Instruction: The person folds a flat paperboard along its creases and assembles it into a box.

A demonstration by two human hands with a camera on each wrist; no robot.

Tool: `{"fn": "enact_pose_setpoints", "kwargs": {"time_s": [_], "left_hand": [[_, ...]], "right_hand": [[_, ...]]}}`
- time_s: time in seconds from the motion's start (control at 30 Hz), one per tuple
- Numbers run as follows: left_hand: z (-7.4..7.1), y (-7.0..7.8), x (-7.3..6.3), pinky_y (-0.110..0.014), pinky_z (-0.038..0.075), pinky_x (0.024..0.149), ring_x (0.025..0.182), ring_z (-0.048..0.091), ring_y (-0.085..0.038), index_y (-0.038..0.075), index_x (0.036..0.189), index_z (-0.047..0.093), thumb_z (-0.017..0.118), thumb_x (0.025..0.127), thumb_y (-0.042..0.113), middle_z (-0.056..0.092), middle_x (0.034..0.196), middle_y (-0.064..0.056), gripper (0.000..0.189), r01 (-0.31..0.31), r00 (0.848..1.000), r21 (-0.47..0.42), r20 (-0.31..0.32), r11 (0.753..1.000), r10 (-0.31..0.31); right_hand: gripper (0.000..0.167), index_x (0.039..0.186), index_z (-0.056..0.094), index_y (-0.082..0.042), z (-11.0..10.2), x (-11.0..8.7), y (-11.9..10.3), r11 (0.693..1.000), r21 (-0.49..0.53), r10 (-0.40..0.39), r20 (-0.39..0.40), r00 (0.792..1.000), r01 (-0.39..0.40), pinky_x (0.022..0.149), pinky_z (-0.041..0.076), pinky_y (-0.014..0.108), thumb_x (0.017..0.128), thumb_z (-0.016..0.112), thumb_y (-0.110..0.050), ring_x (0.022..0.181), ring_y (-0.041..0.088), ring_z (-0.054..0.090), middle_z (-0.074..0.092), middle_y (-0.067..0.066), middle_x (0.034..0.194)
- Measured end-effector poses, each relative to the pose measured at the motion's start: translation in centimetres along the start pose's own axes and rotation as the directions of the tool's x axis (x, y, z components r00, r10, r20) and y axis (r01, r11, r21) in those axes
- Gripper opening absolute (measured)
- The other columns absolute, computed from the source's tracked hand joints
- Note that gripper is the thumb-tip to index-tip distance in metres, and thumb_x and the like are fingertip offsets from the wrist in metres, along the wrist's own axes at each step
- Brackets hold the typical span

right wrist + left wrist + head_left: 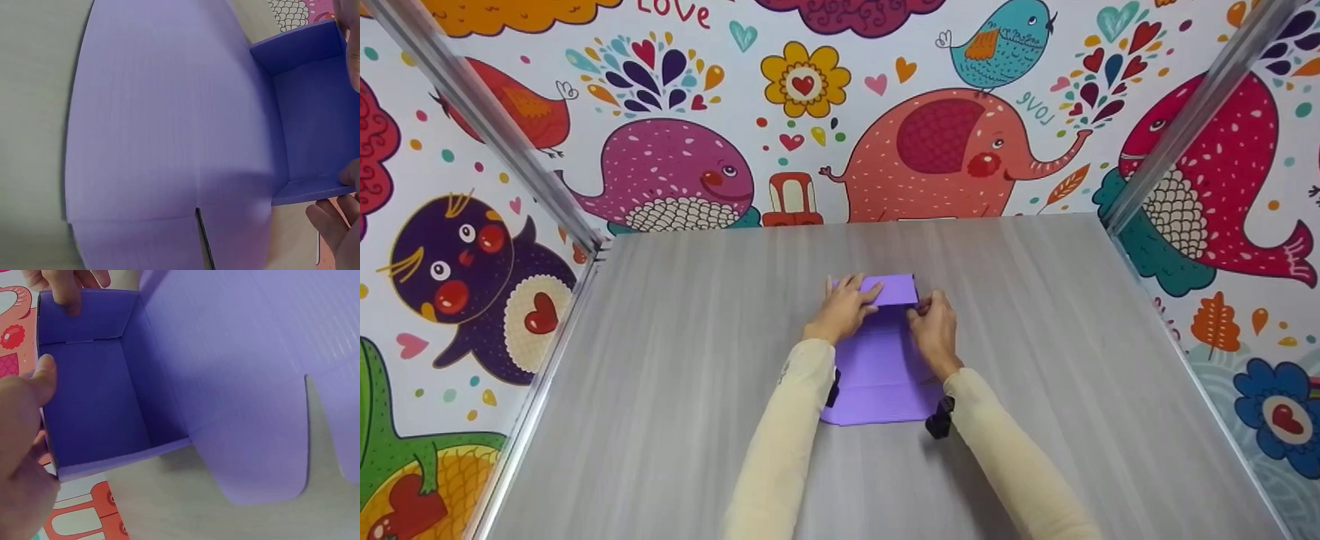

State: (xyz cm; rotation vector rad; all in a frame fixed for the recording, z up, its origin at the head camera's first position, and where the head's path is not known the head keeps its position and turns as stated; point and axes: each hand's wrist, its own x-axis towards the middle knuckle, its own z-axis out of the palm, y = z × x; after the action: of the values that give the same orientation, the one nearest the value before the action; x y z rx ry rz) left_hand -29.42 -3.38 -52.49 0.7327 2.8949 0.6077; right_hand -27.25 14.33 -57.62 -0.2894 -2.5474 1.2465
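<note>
A purple cardboard box [885,360], partly folded, lies in the middle of the table. Its lid panel [140,124] spreads flat toward me, with rounded side flaps [264,461] sticking out. The tray part [95,394] is folded up at the far end, its hollow side facing the wrist cameras. My left hand [844,309] holds the tray's left far corner, thumb over the rim and fingers outside. On the tray's right wall, my right hand [936,328] pinches the cardboard, thumb inside and fingertips [323,219] outside.
A grey wood-grain table [675,360] surrounds the box. Behind it stands a wall [877,60] printed with cartoon animals, with metal posts [1177,112] at the corners. Each wrist carries a small black camera [940,418].
</note>
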Motion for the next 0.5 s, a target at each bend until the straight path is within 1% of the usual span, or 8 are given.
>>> {"fn": "enact_pose_setpoints", "kwargs": {"time_s": [0.13,0.2,0.27,0.4,0.5], "left_hand": [[-0.02,0.12,0.07,-0.068,0.013,0.122,0.146,0.037,-0.041,0.018,0.147,0.052,0.055,0.101,0.026,0.045,0.153,-0.023,0.047,-0.004,1.0,-0.002,0.003,1.0,0.004],[-0.02,0.12,0.05,-0.068,0.014,0.122,0.145,0.038,-0.042,0.018,0.147,0.052,0.055,0.101,0.025,0.045,0.152,-0.023,0.046,-0.005,1.0,0.005,0.0,1.0,0.005],[-0.05,0.12,0.04,-0.068,0.014,0.122,0.145,0.038,-0.042,0.018,0.147,0.052,0.055,0.101,0.025,0.045,0.152,-0.024,0.047,-0.003,1.0,0.005,0.002,1.0,0.003],[-0.05,0.06,-0.01,-0.068,0.014,0.122,0.146,0.037,-0.041,0.018,0.148,0.05,0.054,0.101,0.025,0.044,0.152,-0.024,0.048,0.0,1.0,0.008,0.011,1.0,-0.001],[-0.16,0.1,-0.07,-0.068,0.013,0.122,0.146,0.036,-0.04,0.018,0.148,0.05,0.054,0.101,0.025,0.044,0.152,-0.024,0.048,0.002,1.0,0.006,0.011,1.0,-0.002]], "right_hand": [[0.022,0.106,0.06,0.005,0.04,0.13,-0.26,1.0,-0.028,0.011,0.042,0.999,-0.01,0.088,0.051,0.046,0.087,0.068,-0.002,0.097,0.035,0.061,0.063,0.02,0.103],[0.028,0.113,0.06,0.007,0.08,0.24,-0.44,0.998,-0.065,0.0,0.066,0.998,0.004,0.092,0.051,0.048,0.088,0.068,-0.003,0.103,0.038,0.061,0.062,0.023,0.108],[0.031,0.116,0.06,0.009,0.17,0.37,-0.61,0.994,-0.103,-0.023,0.084,0.996,0.032,0.095,0.051,0.051,0.088,0.069,-0.002,0.108,0.041,0.062,0.063,0.026,0.112],[0.03,0.115,0.06,0.009,0.25,0.59,-0.74,0.982,-0.172,-0.058,0.107,0.993,0.076,0.09,0.054,0.054,0.089,0.069,-0.001,0.107,0.045,0.067,0.069,0.031,0.111],[0.028,0.116,0.06,0.007,0.15,0.67,-0.66,0.976,-0.194,-0.078,0.119,0.99,0.101,0.085,0.056,0.055,0.09,0.067,-0.001,0.102,0.046,0.07,0.071,0.031,0.108]]}}
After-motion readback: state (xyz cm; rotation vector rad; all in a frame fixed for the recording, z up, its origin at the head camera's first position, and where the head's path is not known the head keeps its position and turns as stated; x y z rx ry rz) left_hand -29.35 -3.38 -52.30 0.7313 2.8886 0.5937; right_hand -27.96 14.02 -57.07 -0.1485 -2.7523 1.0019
